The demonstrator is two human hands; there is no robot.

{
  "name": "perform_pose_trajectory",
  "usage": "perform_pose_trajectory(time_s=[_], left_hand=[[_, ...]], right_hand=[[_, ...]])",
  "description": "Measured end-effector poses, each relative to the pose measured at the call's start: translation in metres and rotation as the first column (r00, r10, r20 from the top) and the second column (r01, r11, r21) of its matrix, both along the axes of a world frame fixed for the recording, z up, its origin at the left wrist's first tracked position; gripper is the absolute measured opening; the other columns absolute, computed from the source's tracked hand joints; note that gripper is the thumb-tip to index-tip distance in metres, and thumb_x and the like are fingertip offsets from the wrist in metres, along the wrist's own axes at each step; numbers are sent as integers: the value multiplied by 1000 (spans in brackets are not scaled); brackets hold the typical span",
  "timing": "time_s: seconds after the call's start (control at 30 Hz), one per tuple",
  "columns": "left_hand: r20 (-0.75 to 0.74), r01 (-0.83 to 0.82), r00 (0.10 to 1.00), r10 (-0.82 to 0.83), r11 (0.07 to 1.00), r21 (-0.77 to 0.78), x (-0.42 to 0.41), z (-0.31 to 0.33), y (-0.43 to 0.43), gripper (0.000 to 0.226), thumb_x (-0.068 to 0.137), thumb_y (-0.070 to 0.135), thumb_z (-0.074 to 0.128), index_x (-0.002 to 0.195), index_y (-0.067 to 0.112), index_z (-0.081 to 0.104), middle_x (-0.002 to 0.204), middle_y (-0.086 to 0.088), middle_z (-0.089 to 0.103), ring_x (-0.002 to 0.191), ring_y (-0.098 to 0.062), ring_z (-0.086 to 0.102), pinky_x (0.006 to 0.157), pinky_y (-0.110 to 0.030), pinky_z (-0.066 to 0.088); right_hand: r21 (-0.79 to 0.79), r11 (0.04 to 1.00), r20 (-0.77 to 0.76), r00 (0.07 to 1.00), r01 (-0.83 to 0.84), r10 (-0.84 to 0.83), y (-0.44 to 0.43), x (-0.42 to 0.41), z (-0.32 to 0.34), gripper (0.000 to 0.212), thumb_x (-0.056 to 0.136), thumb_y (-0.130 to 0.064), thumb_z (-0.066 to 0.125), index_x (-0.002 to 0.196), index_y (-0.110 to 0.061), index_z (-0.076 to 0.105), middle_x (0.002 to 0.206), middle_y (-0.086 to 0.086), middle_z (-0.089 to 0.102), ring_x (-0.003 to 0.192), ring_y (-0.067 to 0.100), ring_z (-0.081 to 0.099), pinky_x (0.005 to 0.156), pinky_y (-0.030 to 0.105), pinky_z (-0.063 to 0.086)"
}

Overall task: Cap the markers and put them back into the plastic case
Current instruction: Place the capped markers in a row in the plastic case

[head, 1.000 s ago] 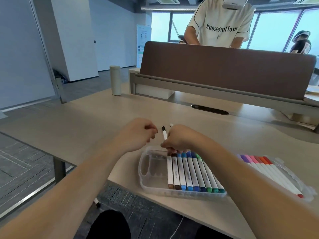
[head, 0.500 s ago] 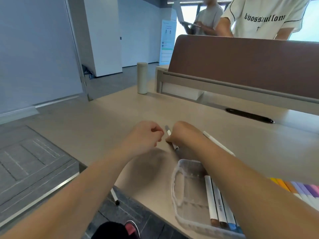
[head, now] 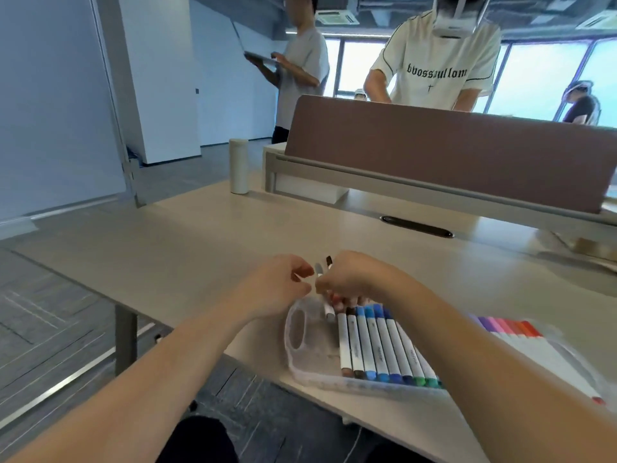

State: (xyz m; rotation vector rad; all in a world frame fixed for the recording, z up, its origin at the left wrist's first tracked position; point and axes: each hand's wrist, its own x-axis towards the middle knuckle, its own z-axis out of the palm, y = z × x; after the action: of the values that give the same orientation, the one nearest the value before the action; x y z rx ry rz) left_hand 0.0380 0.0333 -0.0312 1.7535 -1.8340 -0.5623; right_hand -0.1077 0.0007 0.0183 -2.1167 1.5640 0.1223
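Note:
My right hand (head: 350,279) grips two markers above the far end of the clear plastic case (head: 302,364). One is a grey-capped marker (head: 320,269) whose lower end hangs over the case's bare left part. The other marker (head: 329,261) shows only a dark tip above my fingers. My left hand (head: 280,287) is just left of the grey cap, fingers curled, thumb and forefinger slightly apart, nothing visible in it. A row of capped markers (head: 377,345), brown to blue to green, lies in the case. Pink, orange and red markers (head: 510,329) lie in the lid on the right.
The case sits near the table's front edge (head: 253,365). A pale cylinder bottle (head: 239,166) stands at the back left. A brown divider panel (head: 450,155) closes the far side, with several people standing behind it. A cable slot (head: 417,226) lies in front of the panel.
My hands were over bare table left of the case half a second ago; now they are over its far end. The view swung back right. A grey-capped marker now hangs over the case.

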Motion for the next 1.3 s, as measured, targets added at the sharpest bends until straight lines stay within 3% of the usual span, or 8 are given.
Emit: perform_pose_trajectory(time_s=[0.13,0.27,0.4,0.67,1.0,1.1,1.17,1.3], left_hand=[[106,123,986,-127,991,44,-19,0,20,42,89,24,61,131,29,58,124,12,61,108,-10,63,89,-27,51],[157,195,966,-208,976,93,-29,-2,29,24,86,13,52,102,28,62,85,4,69,68,-17,70,57,-28,54],[296,253,918,-266,964,82,-33,-2,32,28,92,20,48,113,17,66,118,-1,62,107,-22,60,94,-41,48],[271,396,864,-423,906,152,-34,-1,33,35,90,50,61,114,27,70,132,9,57,120,-8,51,105,-39,40],[300,327,881,-365,930,168,-38,-1,34,43,86,47,68,122,23,67,135,8,57,120,-14,55,105,-37,41],[223,279,924,-312,946,165,-37,1,29,41,85,42,70,119,19,67,118,-1,68,98,-17,67,85,-37,55],[149,210,963,-225,972,107,-39,5,26,38,90,36,67,124,18,64,112,-2,69,84,-17,70,71,-33,57],[177,84,982,-68,993,-86,-51,10,9,30,96,33,58,122,20,65,116,5,65,99,-12,60,84,-26,46]], right_hand=[[101,995,54,998,9,-14,23,-21,-5,28,90,-29,54,72,-10,64,63,5,61,41,13,39,44,22,29],[84,997,40,999,-1,-3,37,-27,-12,54,92,-61,50,70,-13,61,58,1,60,41,13,39,44,22,32],[54,998,-2,1000,-11,11,42,-32,-9,60,92,-63,49,60,-13,55,44,-3,53,35,11,36,45,22,31],[12,998,-23,998,-57,57,37,-43,-14,33,93,-28,57,63,-13,59,53,-2,52,46,11,45,48,21,38],[30,997,-80,994,-75,77,30,-38,-17,35,95,-33,60,65,-13,58,56,-1,52,48,12,45,49,22,37],[51,996,-34,997,-72,74,27,-40,-18,33,96,-28,57,67,-12,59,57,0,52,46,12,43,47,21,36],[30,999,21,999,-40,39,22,-44,-20,27,95,-27,57,76,-9,66,64,3,57,50,14,46,50,24,39],[-155,985,75,995,75,-64,-3,-49,-31,29,92,-31,64,87,-3,71,78,7,69,65,19,64,65,29,55]])
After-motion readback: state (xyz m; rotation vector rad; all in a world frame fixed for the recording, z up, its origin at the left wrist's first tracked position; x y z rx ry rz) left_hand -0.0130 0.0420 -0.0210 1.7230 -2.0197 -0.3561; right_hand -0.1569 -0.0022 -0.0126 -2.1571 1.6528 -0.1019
